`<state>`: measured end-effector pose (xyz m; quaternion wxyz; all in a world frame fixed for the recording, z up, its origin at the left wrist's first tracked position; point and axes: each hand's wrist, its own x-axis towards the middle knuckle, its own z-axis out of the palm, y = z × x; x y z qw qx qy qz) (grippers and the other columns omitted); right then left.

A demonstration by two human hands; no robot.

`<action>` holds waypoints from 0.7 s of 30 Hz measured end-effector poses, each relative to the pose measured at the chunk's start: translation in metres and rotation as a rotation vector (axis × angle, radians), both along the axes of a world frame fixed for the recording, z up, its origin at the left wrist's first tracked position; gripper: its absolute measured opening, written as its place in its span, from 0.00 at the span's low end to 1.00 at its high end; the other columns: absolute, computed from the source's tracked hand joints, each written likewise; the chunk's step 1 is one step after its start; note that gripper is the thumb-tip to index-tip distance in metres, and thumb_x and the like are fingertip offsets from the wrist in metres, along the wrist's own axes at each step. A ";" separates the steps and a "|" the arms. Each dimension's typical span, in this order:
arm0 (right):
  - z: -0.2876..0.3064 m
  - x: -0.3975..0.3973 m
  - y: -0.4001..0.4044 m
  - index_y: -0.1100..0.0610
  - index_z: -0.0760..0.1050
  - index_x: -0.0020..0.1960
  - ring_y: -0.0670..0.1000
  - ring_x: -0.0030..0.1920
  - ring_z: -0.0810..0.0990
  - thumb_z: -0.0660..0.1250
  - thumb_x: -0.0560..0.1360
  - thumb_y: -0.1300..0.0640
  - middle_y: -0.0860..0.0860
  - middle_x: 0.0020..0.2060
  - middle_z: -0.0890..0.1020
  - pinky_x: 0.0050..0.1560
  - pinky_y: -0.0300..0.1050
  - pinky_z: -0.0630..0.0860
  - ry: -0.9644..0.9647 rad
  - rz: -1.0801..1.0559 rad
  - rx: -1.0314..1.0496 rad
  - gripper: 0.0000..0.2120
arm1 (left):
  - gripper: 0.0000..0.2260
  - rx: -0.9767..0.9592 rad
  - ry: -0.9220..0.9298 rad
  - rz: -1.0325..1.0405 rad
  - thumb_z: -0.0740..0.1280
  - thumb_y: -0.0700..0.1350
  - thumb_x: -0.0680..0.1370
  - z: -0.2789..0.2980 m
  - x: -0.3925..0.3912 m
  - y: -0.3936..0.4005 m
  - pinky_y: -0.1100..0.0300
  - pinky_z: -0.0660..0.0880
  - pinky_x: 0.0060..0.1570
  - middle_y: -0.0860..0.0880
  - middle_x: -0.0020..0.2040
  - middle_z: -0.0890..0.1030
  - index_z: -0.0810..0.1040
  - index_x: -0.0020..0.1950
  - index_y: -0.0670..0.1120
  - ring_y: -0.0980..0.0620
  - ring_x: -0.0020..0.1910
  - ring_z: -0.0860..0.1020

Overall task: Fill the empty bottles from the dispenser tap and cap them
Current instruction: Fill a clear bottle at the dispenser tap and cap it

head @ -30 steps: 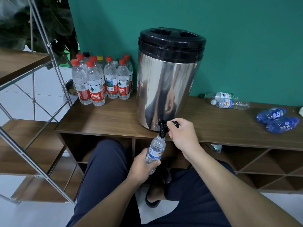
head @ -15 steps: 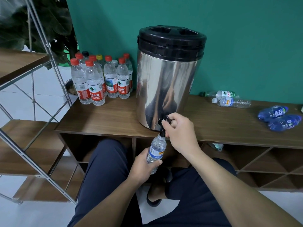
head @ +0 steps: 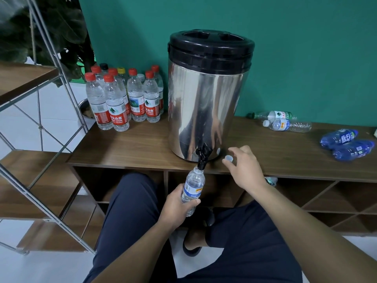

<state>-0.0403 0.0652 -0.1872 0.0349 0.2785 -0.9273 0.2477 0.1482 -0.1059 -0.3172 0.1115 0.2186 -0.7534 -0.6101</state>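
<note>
- Head view: the right hand [head: 245, 168] hangs over the wooden counter [head: 132, 148] with fingers spread and loose, holding nothing; the small pale bottle cap [head: 228, 158] lies on the counter at the fingertips, toward about ten o'clock from the palm.
- That hand is far nearer the cap than the left hand [head: 177, 205], which grips the clear blue-labelled bottle [head: 193, 188] low on its body.
- The bottle's long axis leans toward one o'clock, its open mouth just under the black tap [head: 202, 155] of the steel dispenser [head: 208, 94].
- It looks nearly full, so capping seems next.
</note>
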 end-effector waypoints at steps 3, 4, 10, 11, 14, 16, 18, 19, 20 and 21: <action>-0.008 -0.006 0.002 0.54 0.75 0.80 0.59 0.61 0.82 0.72 0.85 0.45 0.54 0.69 0.73 0.60 0.50 0.79 -0.028 0.018 0.084 0.26 | 0.18 0.009 -0.005 -0.006 0.83 0.49 0.77 -0.001 0.000 0.000 0.50 0.84 0.62 0.57 0.56 0.89 0.82 0.63 0.56 0.57 0.56 0.87; -0.010 -0.008 0.001 0.54 0.75 0.81 0.59 0.61 0.82 0.72 0.86 0.46 0.54 0.69 0.73 0.60 0.50 0.79 -0.033 0.022 0.093 0.26 | 0.18 0.006 -0.006 -0.005 0.83 0.49 0.77 -0.001 0.000 -0.001 0.50 0.84 0.62 0.57 0.56 0.89 0.82 0.63 0.56 0.57 0.56 0.87; -0.019 -0.010 -0.008 0.56 0.79 0.75 0.58 0.57 0.82 0.72 0.86 0.49 0.52 0.65 0.74 0.55 0.47 0.76 -0.046 0.020 0.078 0.20 | 0.17 -0.007 -0.017 0.000 0.83 0.49 0.77 -0.004 0.001 -0.002 0.51 0.84 0.61 0.56 0.55 0.88 0.82 0.62 0.55 0.57 0.54 0.87; -0.019 -0.011 -0.009 0.56 0.79 0.74 0.58 0.56 0.82 0.72 0.86 0.50 0.52 0.64 0.74 0.55 0.48 0.77 -0.043 0.013 0.081 0.19 | 0.17 -0.009 -0.022 -0.001 0.83 0.49 0.77 -0.005 0.001 -0.003 0.51 0.84 0.60 0.56 0.55 0.88 0.82 0.62 0.55 0.57 0.54 0.87; -0.018 -0.014 -0.009 0.56 0.80 0.71 0.58 0.54 0.82 0.71 0.86 0.52 0.54 0.64 0.75 0.55 0.52 0.80 -0.047 -0.001 0.097 0.15 | 0.16 -0.008 -0.034 -0.005 0.82 0.49 0.77 -0.006 0.001 -0.002 0.52 0.84 0.60 0.57 0.54 0.88 0.82 0.61 0.55 0.58 0.53 0.87; -0.019 -0.016 -0.008 0.56 0.80 0.69 0.58 0.53 0.81 0.72 0.86 0.53 0.55 0.63 0.76 0.55 0.52 0.81 -0.038 0.006 0.100 0.14 | 0.16 -0.010 -0.039 -0.003 0.82 0.48 0.77 -0.006 0.001 -0.002 0.52 0.84 0.60 0.57 0.54 0.88 0.83 0.61 0.55 0.58 0.53 0.87; -0.019 -0.019 -0.007 0.57 0.81 0.69 0.58 0.52 0.82 0.73 0.85 0.54 0.55 0.61 0.77 0.54 0.52 0.81 -0.021 0.013 0.095 0.14 | 0.16 -0.007 -0.047 -0.001 0.82 0.48 0.77 -0.005 0.001 -0.002 0.53 0.84 0.59 0.57 0.53 0.89 0.83 0.62 0.55 0.58 0.53 0.87; -0.018 -0.020 -0.007 0.56 0.81 0.69 0.58 0.53 0.82 0.74 0.85 0.53 0.55 0.62 0.77 0.55 0.52 0.81 -0.014 0.010 0.091 0.15 | 0.16 -0.009 -0.051 0.001 0.82 0.48 0.77 -0.004 0.001 -0.002 0.54 0.84 0.59 0.57 0.53 0.89 0.82 0.62 0.55 0.59 0.53 0.87; -0.017 -0.022 -0.008 0.56 0.80 0.71 0.59 0.54 0.83 0.75 0.84 0.53 0.55 0.64 0.77 0.56 0.53 0.82 -0.014 0.005 0.091 0.17 | 0.16 -0.015 -0.054 0.003 0.82 0.48 0.77 -0.004 0.001 -0.002 0.54 0.84 0.59 0.57 0.54 0.88 0.82 0.62 0.55 0.59 0.53 0.87; -0.017 -0.023 -0.008 0.55 0.79 0.73 0.60 0.56 0.84 0.75 0.84 0.52 0.55 0.66 0.77 0.57 0.54 0.82 -0.021 0.000 0.094 0.19 | 0.16 -0.019 -0.056 0.003 0.83 0.48 0.77 -0.005 0.001 -0.002 0.54 0.84 0.59 0.57 0.54 0.88 0.82 0.62 0.55 0.59 0.53 0.87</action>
